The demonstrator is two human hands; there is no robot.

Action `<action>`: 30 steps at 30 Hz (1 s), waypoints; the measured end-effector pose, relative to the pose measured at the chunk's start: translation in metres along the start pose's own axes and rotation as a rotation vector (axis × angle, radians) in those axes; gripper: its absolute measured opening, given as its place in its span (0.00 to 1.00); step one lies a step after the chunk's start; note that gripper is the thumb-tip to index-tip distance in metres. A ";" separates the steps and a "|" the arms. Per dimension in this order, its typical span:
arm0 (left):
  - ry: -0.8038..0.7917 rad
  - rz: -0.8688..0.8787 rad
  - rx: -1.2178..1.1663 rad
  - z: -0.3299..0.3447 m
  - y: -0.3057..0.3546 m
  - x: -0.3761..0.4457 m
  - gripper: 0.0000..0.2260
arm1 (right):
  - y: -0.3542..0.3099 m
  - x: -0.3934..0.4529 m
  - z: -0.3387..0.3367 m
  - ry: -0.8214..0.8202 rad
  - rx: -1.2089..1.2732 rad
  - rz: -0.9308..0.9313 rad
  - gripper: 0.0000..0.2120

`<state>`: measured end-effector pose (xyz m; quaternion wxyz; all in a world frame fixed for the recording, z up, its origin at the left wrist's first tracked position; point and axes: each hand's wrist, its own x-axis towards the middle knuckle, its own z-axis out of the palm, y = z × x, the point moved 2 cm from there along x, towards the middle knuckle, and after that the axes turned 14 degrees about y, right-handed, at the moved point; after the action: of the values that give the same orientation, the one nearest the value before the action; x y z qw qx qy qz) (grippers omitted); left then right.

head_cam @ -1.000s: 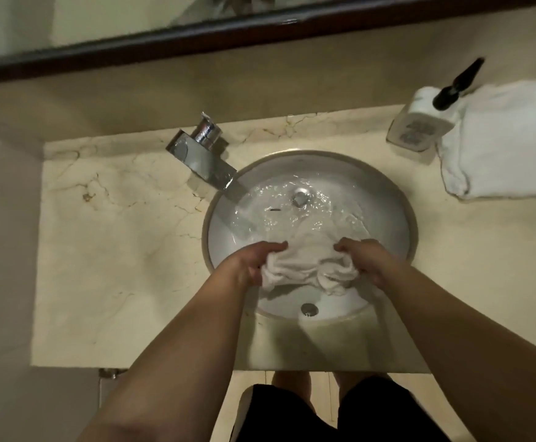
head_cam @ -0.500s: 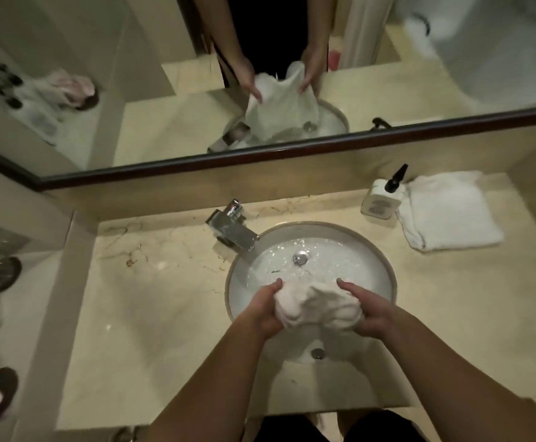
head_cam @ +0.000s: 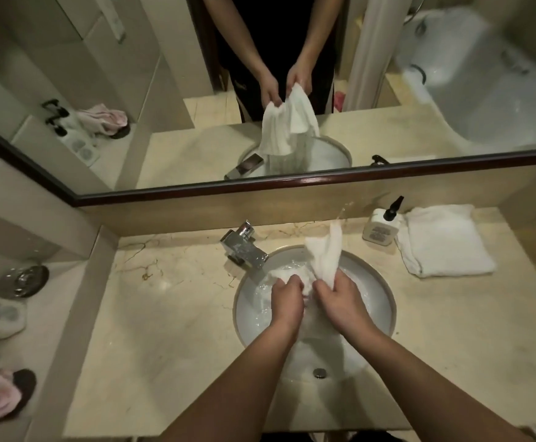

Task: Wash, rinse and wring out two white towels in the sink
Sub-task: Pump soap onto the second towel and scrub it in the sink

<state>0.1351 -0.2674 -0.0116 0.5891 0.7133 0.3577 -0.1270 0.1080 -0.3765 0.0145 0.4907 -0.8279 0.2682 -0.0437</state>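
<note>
Both forearms reach up from the bottom of the frame, converging over the sink at centre. The left hand and right hand sit close together, backs to the camera, fingers curled down into a wet towel. The left hand grips the bunched part low in the basin; the right hand clamps a fold just beside it, and a loose flap of the towel stands up above the right hand, toward the top of the basin and past its rim. Water lies in the basin under the hands. The tap is at the sink's upper left. A second towel, folded, lies on the counter at right of centre, touching a pump bottle on its left. The mirror fills the upper frame.
</note>
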 end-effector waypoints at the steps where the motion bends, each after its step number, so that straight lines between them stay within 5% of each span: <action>1: 0.023 0.059 0.012 0.004 0.004 -0.003 0.12 | -0.007 -0.001 0.001 -0.009 0.009 -0.006 0.14; 4: 0.054 0.102 0.027 0.016 0.009 -0.010 0.24 | -0.012 0.003 0.009 0.000 -0.035 0.030 0.24; 7: 0.107 0.028 0.034 0.020 0.005 -0.009 0.22 | -0.006 0.015 0.008 0.062 -0.102 0.043 0.29; 14: 0.252 -0.009 0.077 0.016 -0.008 -0.006 0.11 | 0.026 0.033 -0.015 0.074 0.000 0.048 0.15; 20: 0.258 -0.070 -0.074 0.037 -0.007 -0.018 0.34 | 0.027 0.036 -0.022 -0.001 0.002 -0.008 0.16; 24: 0.168 -0.053 -0.086 0.059 -0.001 -0.030 0.28 | 0.021 0.032 -0.012 -0.099 -0.041 0.062 0.26; 30: 0.171 -0.069 -0.020 0.068 -0.003 -0.027 0.25 | 0.020 0.057 -0.006 0.034 -0.069 0.129 0.23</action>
<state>0.1299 -0.3404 -0.0165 0.5587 0.7029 0.4324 -0.0824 0.1469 -0.4166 -0.0105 0.4590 -0.8245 0.3305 -0.0169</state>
